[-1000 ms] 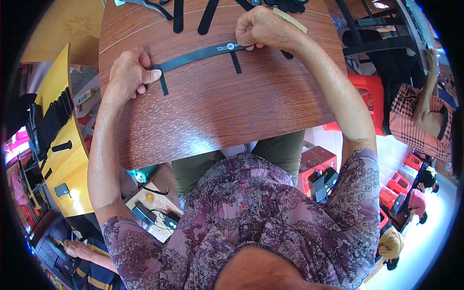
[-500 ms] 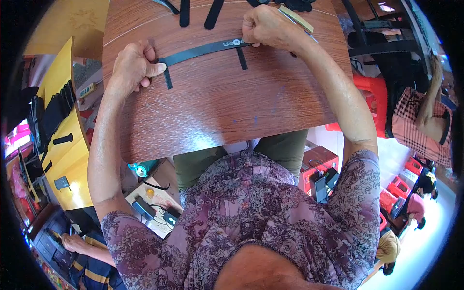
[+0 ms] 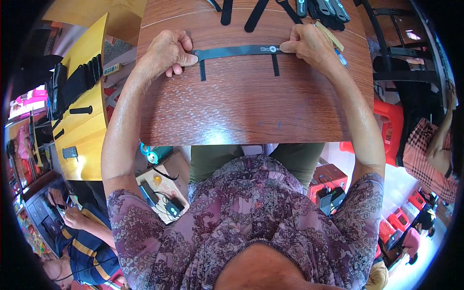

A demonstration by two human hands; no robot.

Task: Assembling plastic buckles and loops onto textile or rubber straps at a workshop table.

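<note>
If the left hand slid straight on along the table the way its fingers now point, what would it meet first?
The left hand points right along the flat dark grey strap it pinches. It would probably cross the strap's short side tab first, then meet the right hand holding the far end.

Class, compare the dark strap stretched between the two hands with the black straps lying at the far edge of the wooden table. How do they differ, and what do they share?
The stretched strap lies flat across the table, running left to right; the far straps point away from the person. The stretched strap is pinned at its ends by the left hand and right hand; the far straps lie untouched. The stretched strap has two short cross tabs; none show on the far straps. Both are dark, narrow and flat.
</note>
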